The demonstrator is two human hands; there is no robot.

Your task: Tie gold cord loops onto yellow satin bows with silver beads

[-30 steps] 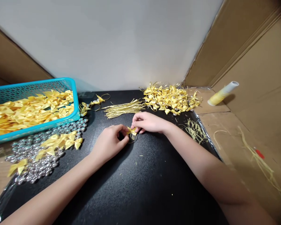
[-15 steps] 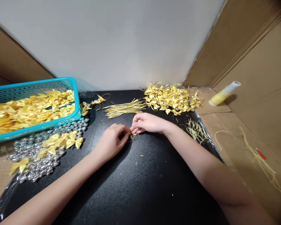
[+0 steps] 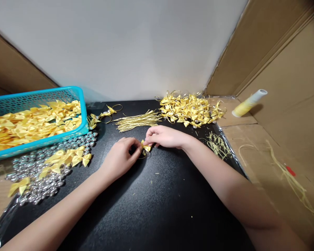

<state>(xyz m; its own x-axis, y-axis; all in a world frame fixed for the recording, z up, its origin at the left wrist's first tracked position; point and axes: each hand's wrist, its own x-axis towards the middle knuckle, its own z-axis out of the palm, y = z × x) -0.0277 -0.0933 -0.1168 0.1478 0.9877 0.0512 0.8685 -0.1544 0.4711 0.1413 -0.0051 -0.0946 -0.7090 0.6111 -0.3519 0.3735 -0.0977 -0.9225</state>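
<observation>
Between my hands, just over the black tabletop, is a small yellow ribbon bow with a thin gold cord loop hanging below it. My left hand pinches the bow's left side between thumb and index finger. From the right, the fingertips of my right hand are closed on the bow's upper edge. Fingers partly cover the bow, so any bead on it cannot be made out clearly. Right behind my hands lies a bundle of cut gold cords.
A turquoise basket of yellow bows stands at left. Silver beads and loose bows lie before it. Bows with cord loops are heaped at back right, near cord scraps and a tube on cardboard.
The yellow bow between my fingers now shows, where before mostly the cord loop was visible. My hands have shifted slightly left and apart. The whole view has moved a little.
</observation>
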